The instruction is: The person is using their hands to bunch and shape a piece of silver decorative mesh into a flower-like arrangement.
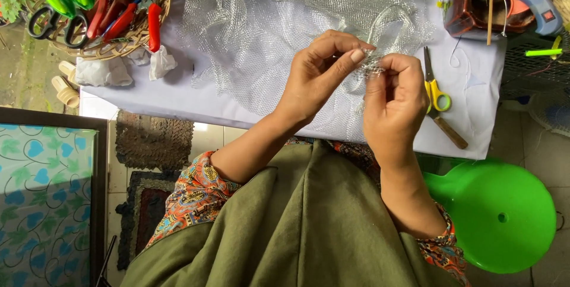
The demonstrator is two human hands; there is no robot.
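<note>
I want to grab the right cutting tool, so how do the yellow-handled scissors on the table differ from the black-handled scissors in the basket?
The yellow-handled scissors lie flat on the white tabletop beside the right hand; the black-handled scissors hang at the rim of the wicker basket, far left. The yellow pair shows its whole length; the black pair shows mostly its handle loops. The black loops look larger. Both are untouched.
</note>
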